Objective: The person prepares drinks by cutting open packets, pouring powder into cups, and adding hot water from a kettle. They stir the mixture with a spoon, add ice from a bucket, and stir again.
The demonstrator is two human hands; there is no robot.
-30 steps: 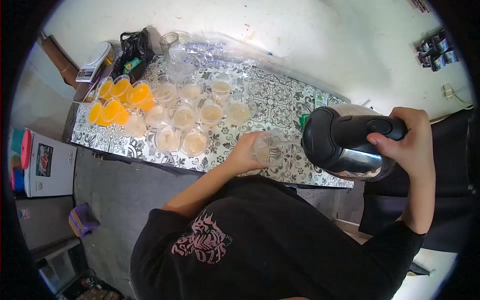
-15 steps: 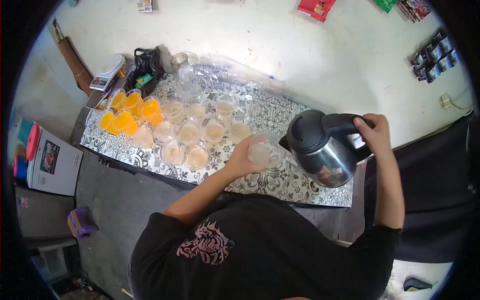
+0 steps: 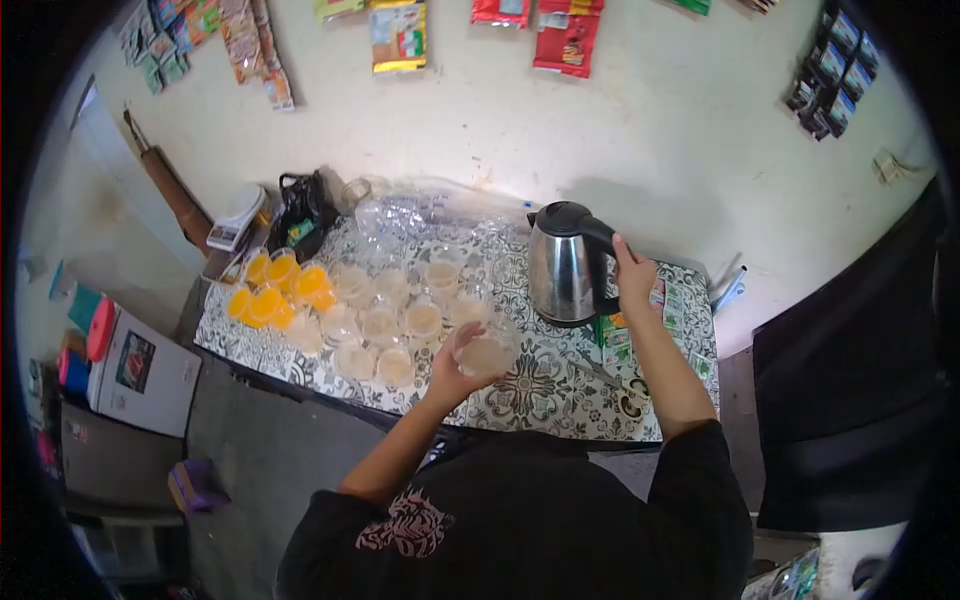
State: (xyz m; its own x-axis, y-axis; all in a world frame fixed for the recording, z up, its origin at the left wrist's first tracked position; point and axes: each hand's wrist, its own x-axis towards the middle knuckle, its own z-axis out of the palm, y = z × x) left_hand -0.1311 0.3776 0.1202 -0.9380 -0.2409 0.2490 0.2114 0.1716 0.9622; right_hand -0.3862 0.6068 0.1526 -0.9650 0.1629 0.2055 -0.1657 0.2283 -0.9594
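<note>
My left hand [image 3: 456, 372] is wrapped round a clear plastic cup [image 3: 486, 350] with cloudy liquid in it, above the patterned table near its front edge. A steel and black electric kettle [image 3: 563, 265] stands upright at the table's back right, its handle gripped by my right hand [image 3: 634, 272]. Whether its base touches the table I cannot tell. Left of my left hand are several cups of pale liquid [image 3: 423, 320], and farther left several cups of orange liquid [image 3: 281, 268].
Behind the cups lies clear plastic wrapping [image 3: 400, 215], beside a black plastic bag [image 3: 300, 212] and a white scale [image 3: 236, 215]. Green sachets [image 3: 618, 345] and scissors [image 3: 632, 398] lie on the table's right. Packets hang on the wall [image 3: 398, 38].
The kettle has moved left and back, from tilted with its spout by the cup to upright. My left hand has moved slightly left and down with the cup. The view has shifted.
</note>
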